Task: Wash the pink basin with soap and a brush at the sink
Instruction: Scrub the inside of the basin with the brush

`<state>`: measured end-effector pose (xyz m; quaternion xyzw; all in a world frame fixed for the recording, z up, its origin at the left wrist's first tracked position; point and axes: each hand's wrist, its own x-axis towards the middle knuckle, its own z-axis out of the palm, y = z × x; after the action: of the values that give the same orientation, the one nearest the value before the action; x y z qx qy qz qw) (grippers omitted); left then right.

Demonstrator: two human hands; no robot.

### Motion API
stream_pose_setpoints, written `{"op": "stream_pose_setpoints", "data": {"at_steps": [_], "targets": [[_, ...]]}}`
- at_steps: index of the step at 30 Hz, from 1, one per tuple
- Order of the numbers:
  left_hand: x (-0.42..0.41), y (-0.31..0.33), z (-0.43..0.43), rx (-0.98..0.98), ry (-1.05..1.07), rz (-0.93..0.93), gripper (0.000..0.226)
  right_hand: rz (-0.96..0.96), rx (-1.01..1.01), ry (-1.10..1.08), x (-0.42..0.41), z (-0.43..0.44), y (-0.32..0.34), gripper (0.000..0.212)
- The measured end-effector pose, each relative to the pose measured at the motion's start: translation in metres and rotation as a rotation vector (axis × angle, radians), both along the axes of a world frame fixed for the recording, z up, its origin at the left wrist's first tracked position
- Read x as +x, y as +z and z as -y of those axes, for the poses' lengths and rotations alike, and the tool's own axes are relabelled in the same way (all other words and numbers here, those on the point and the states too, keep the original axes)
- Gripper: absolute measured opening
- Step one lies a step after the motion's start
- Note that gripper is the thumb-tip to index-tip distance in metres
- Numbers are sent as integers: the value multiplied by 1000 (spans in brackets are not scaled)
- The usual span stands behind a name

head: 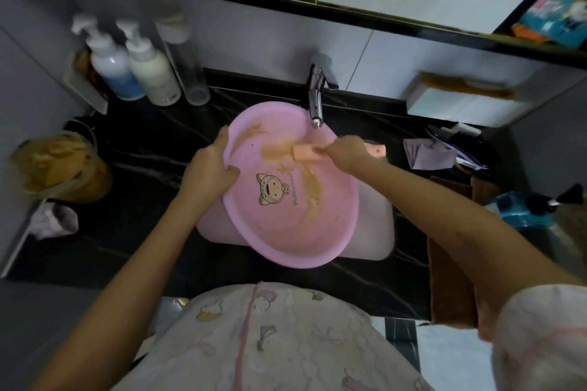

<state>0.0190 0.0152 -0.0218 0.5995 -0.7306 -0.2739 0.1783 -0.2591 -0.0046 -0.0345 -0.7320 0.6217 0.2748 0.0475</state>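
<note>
The pink basin (286,232) sits tilted over the white sink (378,232), with a cartoon print and brownish smears inside. My left hand (211,165) grips its left rim. My right hand (346,152) holds an orange-pink brush (305,152) whose head is pressed against the basin's inner wall, in the smeared patch. The brush handle's end (376,149) sticks out past my wrist. The chrome faucet (315,105) hangs just above the basin's far rim; I cannot see water running.
Two pump bottles (133,70) and a clear tall bottle (187,67) stand back left. A brown-filled container (60,165) sits left on the black counter (146,143). A crumpled cloth (428,154) and a blue bottle (524,206) lie right. A white wall box (460,98) hangs back right.
</note>
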Motion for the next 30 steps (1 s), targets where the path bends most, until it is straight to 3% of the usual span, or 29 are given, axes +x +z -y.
{"op": "stream_pose_setpoints", "data": {"at_steps": [4,6,8,9,11,14,16,19,23,27,30], "targets": [[3,-2,0,9,10,-28,76,114,401,-340,1,-35,-8,19],[3,-3,0,10,8,-50,75,261,591,-537,6,-57,-12,14],[3,-3,0,6,1,-72,73,318,629,-653,18,-72,-14,11],[4,-3,0,5,-1,-77,72,296,644,-698,24,-74,-19,23],[4,-3,1,13,4,-73,73,330,585,-700,41,-78,-31,40],[1,0,-1,21,14,-68,75,578,239,-807,65,-64,-51,59],[-1,2,-2,18,31,-68,77,681,121,-797,83,-49,-57,63],[-2,4,-3,2,44,-63,78,745,116,-704,104,-44,-59,65],[-5,7,-2,10,42,-36,80,671,190,-487,106,-74,-60,73],[-5,8,-3,10,30,-21,79,647,157,-711,82,-63,-54,67],[-7,11,-3,11,43,-4,79,674,108,-644,92,-49,-46,66]]}}
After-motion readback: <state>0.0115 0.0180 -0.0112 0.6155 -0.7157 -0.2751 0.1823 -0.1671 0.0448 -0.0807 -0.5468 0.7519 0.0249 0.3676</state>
